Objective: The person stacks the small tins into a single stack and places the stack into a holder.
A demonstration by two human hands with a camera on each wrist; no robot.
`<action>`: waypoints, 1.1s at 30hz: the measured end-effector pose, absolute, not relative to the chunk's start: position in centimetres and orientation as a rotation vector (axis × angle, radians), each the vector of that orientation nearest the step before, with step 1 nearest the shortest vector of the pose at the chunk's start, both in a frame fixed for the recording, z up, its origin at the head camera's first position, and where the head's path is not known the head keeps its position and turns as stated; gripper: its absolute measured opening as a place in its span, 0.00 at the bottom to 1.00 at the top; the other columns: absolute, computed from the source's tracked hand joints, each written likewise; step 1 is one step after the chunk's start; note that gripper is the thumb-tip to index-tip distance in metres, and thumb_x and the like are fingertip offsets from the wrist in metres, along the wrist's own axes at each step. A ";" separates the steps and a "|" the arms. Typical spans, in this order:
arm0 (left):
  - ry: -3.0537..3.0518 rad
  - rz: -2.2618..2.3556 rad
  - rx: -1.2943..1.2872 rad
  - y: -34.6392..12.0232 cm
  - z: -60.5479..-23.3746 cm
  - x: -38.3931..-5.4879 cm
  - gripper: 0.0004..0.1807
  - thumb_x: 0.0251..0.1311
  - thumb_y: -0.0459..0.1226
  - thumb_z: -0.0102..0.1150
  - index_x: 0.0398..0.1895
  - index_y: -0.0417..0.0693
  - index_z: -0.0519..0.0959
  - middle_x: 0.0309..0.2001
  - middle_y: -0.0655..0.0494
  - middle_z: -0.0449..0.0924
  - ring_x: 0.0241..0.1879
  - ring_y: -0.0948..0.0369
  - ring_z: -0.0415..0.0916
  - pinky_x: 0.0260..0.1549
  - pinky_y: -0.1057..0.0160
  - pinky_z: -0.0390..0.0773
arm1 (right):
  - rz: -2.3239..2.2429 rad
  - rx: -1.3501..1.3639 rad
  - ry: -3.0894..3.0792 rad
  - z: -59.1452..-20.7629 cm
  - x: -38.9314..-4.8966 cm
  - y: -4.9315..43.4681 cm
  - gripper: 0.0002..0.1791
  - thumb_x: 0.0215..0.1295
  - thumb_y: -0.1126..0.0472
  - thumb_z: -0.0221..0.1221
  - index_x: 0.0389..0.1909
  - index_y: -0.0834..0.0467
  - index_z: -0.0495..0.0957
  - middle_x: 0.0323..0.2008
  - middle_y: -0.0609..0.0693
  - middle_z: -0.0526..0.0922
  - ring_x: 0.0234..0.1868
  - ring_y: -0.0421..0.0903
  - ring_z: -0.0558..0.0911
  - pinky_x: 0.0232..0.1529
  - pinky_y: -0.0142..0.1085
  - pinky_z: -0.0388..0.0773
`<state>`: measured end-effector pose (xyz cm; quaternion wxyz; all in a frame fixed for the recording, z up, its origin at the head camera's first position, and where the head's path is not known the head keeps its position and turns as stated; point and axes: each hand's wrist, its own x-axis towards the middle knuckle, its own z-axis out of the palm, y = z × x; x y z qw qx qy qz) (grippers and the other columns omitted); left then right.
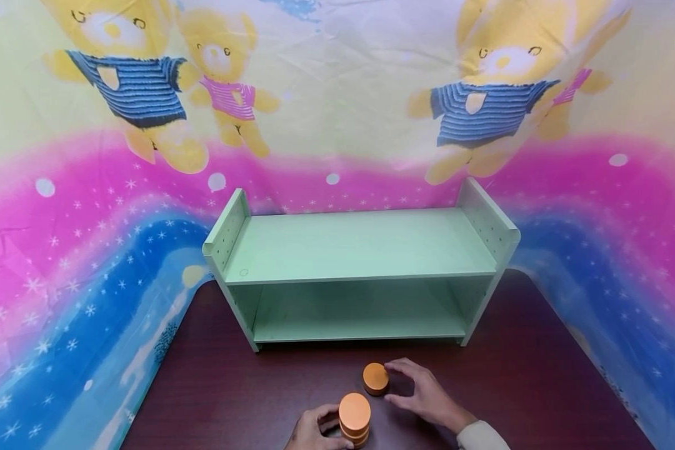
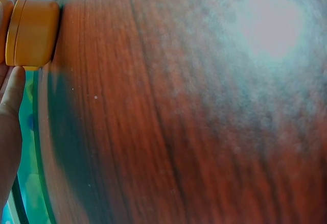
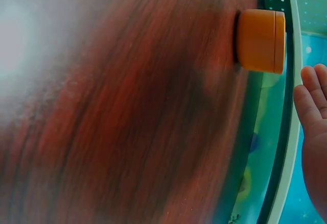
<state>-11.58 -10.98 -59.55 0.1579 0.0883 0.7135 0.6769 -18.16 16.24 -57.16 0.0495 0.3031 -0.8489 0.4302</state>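
Near the front edge of the head view, my left hand [image 1: 315, 430] has its thumb and fingers around the left side of stacked round orange lidded jars [image 1: 354, 411]. The lower jar [image 2: 37, 32] shows a lid seam in the left wrist view, with a fingertip right at its side. A single orange jar [image 1: 375, 378] stands upright a little farther back on the table. My right hand [image 1: 424, 394] is at its right side, thumb and fingers apart and relaxed. In the right wrist view, a gap shows between those fingers [image 3: 308, 106] and the jar [image 3: 259, 41].
A pale green two-tier shelf [image 1: 360, 247] stands at the back of the dark red-brown wooden table [image 1: 219, 387], behind the jars. Its raised side panels [image 1: 489, 219] have small holes. A cloth printed with bears [image 1: 337, 112] hangs behind and along both sides.
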 end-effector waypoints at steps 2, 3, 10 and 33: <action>2.042 1.935 0.250 -11.0 -59.5 -11.6 0.32 0.37 0.35 0.76 0.49 0.35 0.76 0.47 0.42 0.78 0.47 0.50 0.78 0.43 0.64 0.80 | 1.314 0.903 -2.614 -57.2 -18.3 16.2 0.30 0.47 0.57 0.72 0.52 0.58 0.76 0.49 0.46 0.78 0.50 0.40 0.77 0.49 0.37 0.78; 2.041 1.935 0.246 -11.0 -59.5 -11.6 0.32 0.37 0.35 0.76 0.49 0.34 0.76 0.47 0.42 0.78 0.47 0.50 0.78 0.43 0.64 0.80 | 1.316 0.897 -2.623 -57.2 -18.4 16.2 0.30 0.47 0.56 0.72 0.53 0.58 0.76 0.50 0.45 0.78 0.50 0.40 0.77 0.49 0.37 0.78; 2.035 1.939 0.255 -11.0 -59.4 -11.6 0.32 0.37 0.34 0.76 0.50 0.34 0.76 0.48 0.42 0.77 0.48 0.49 0.77 0.43 0.64 0.80 | 1.307 0.921 -2.591 -57.6 -18.9 15.8 0.31 0.46 0.55 0.73 0.53 0.60 0.76 0.49 0.47 0.78 0.50 0.45 0.77 0.50 0.36 0.77; 1.999 1.937 0.200 -10.9 -59.0 -11.5 0.31 0.38 0.33 0.75 0.49 0.32 0.76 0.47 0.42 0.78 0.47 0.48 0.77 0.43 0.60 0.81 | 1.251 0.875 -2.657 -58.4 -19.7 15.4 0.33 0.44 0.54 0.74 0.54 0.59 0.75 0.50 0.50 0.77 0.53 0.43 0.75 0.53 0.39 0.76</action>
